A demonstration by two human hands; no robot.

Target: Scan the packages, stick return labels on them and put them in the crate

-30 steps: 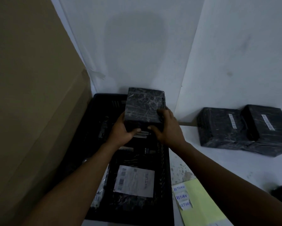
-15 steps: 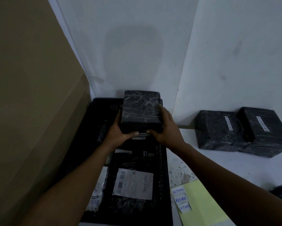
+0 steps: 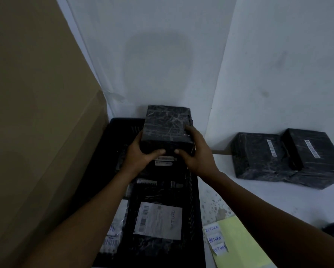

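Gripping package (image 3: pixel 167 126) between fingers (image 3: pixel 189 130), over crate (image 3: pixel 96 157)

Crate (image 3: pixel 194 190) beside cardboard (image 3: pixel 36 132), left; held package (image 3: pixel 167 130) over its far end; two packages (image 3: pixel 287 157) right; labels (image 3: pixel 216 238) near-right.

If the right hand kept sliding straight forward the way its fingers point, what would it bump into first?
Probably the white wall behind the black crate. The right hand points forward along the wrapped package it grips, though the crate's far rim, hidden behind the package, might come first.
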